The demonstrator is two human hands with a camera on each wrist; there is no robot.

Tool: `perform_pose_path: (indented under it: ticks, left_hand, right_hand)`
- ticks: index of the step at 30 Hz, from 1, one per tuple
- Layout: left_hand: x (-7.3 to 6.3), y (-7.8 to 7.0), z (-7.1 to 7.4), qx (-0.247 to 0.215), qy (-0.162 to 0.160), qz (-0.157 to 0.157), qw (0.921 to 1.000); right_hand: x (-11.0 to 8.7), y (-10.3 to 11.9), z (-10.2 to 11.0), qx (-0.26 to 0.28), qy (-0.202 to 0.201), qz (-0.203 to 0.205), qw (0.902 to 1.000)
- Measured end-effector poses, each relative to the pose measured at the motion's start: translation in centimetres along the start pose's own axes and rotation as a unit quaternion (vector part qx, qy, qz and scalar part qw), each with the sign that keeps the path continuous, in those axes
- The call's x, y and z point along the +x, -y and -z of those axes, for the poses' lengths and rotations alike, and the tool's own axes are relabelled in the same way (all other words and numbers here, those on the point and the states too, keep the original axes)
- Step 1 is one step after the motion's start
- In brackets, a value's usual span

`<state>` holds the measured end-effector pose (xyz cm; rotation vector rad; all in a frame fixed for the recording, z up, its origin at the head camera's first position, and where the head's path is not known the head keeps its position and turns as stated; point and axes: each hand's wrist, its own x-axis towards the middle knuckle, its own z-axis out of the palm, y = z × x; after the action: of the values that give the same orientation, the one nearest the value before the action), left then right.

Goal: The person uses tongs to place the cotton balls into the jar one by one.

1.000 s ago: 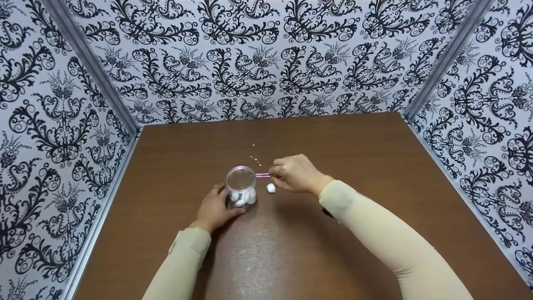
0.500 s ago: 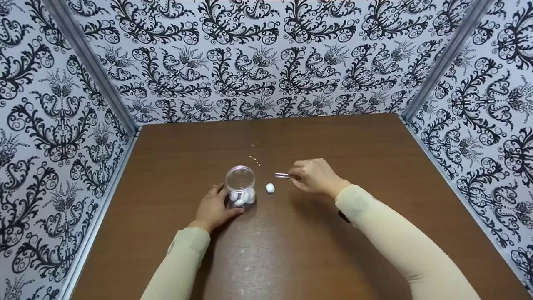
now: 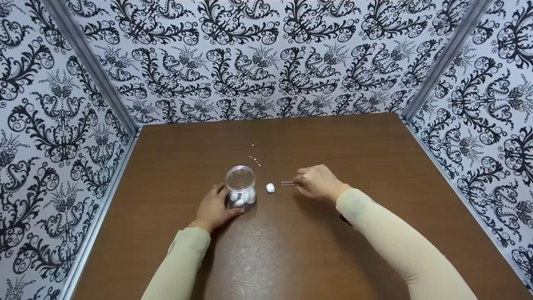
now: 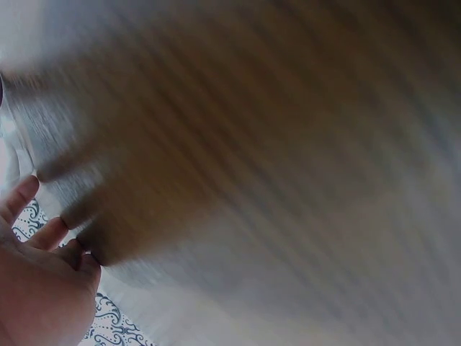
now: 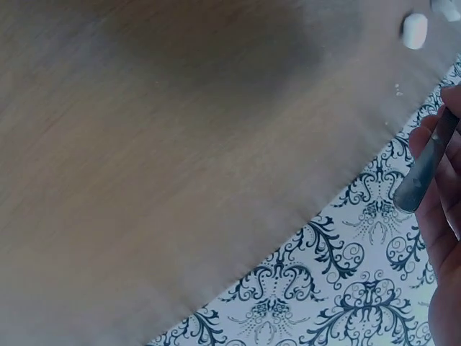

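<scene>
A clear round jar [image 3: 240, 179] with white cotton balls [image 3: 245, 196] in its lower part stands upright on the table. My left hand [image 3: 213, 209] holds it from the left side, thumb at the front and fingers behind. To the right of the jar one loose cotton ball [image 3: 270, 188] lies on the wood. My right hand [image 3: 320, 182] pinches a pair of metal tweezers [image 3: 287, 183], whose tips point left at the loose ball, a short gap apart from it. In the right wrist view the broad end of the tweezers [image 5: 418, 184] sticks out from the fingers.
Tiny pale specks [image 3: 255, 159] lie on the brown table [image 3: 187, 150] behind the jar. Patterned panels [image 3: 258, 62] enclose the table at the back and both sides, with grey metal posts [image 3: 98, 71] at the corners.
My right hand has drawn the tweezers away from the jar to the right, then lowered them slightly to the loose cotton ball's level. My left hand and the jar have stayed in place.
</scene>
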<state>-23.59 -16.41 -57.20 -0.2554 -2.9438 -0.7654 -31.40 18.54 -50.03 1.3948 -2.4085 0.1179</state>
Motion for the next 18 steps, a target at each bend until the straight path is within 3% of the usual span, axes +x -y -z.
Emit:
perform_pose_path:
  ticks: [10,18]
  left_hand:
    - [0.1,0.0,-0.1,-0.006,-0.003,-0.002,1.0]
    - [0.0,0.1,-0.2,-0.003,-0.002,-0.001,1.0]
  right_hand:
    - [0.2,0.2,-0.8,-0.012,0.028,-0.003,0.9995]
    - [0.6,0.5,-1.3,-0.025,0.025,0.0,0.9994]
